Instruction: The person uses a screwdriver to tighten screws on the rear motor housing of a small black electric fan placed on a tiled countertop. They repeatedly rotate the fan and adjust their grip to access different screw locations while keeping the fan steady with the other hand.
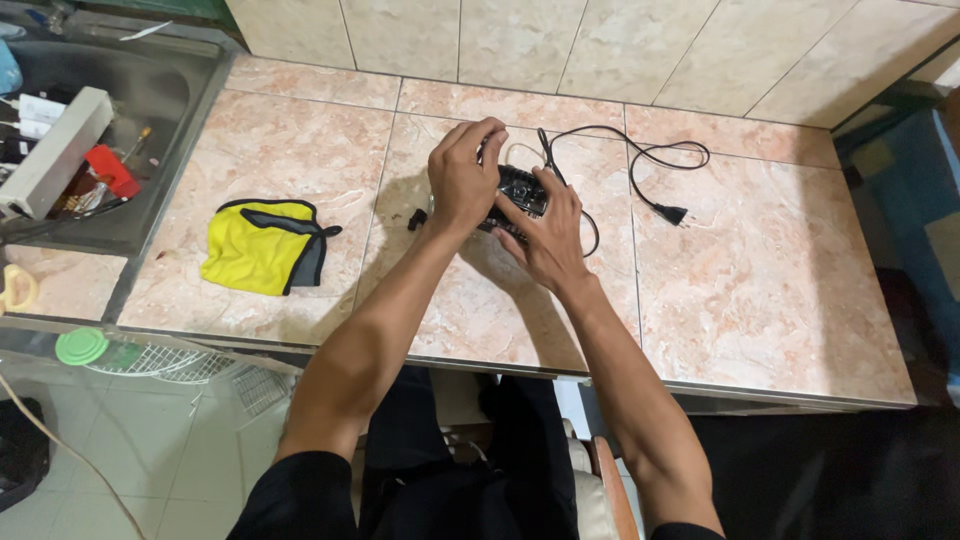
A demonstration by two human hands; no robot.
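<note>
On the pink tiled counter (760,290), both my hands grip a small black device (520,188). My left hand (462,178) curls over its left side from above. My right hand (545,232) holds it from the lower right, fingers over its front. A black power cord (640,158) runs from the device to the right and ends in a plug (670,213) lying on the tiles. A small black piece (417,218) lies just left of my left hand. Most of the device is hidden by my fingers.
A yellow and grey cloth pouch (262,245) lies on the counter to the left. A metal sink (150,110) at far left holds a white box, red item and tools. A tiled wall backs the counter. Wire racks and a green lid (82,346) sit below the counter's left edge.
</note>
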